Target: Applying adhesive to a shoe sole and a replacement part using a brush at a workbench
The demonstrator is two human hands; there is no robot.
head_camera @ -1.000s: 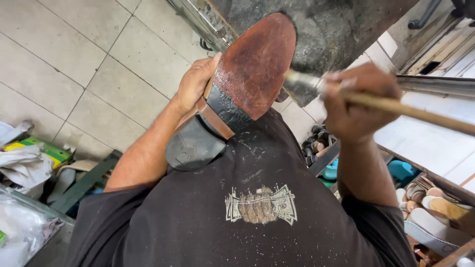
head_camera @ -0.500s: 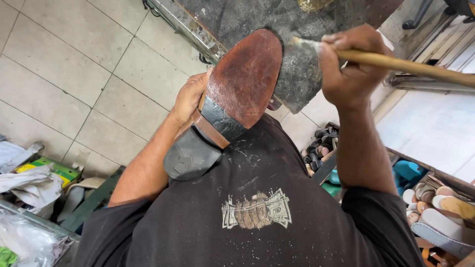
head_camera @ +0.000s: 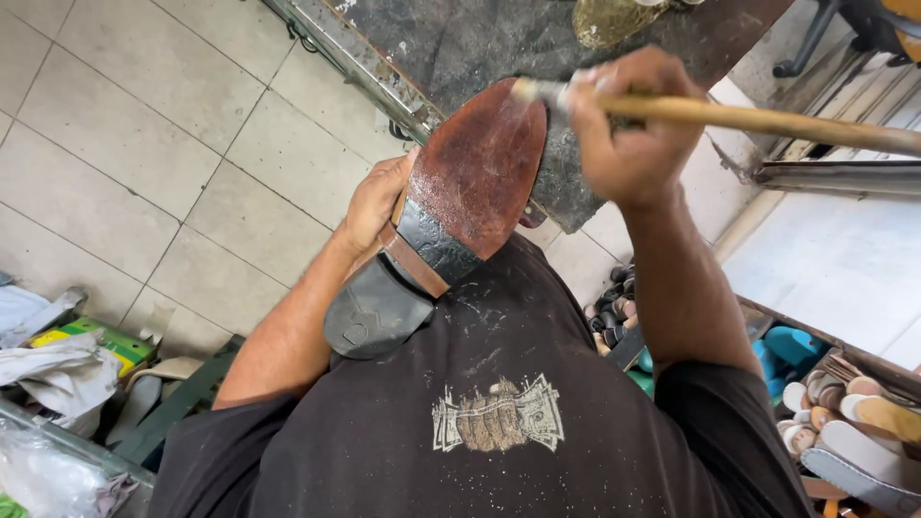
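A shoe [head_camera: 451, 211] rests sole-up against my chest, with a reddish-brown leather sole and a black heel. My left hand [head_camera: 374, 201] grips its left side near the waist. Fingers of my right hand [head_camera: 628, 129] are closed on a long wooden-handled brush [head_camera: 758, 120] above and to the right of the shoe. The brush's tip [head_camera: 526, 90] touches the sole's toe edge.
A dark, stained workbench [head_camera: 499, 48] with a metal rim lies ahead, a brass-coloured object at its far edge. Spare heels and soles fill a box [head_camera: 844, 412] at the right. Rags and a green box [head_camera: 67, 355] sit at the left. The floor [head_camera: 144, 144] is tiled.
My right hand has lifted the brush from beside the shoe's right edge up to the toe. The shoe and my left hand have stayed roughly where they were.
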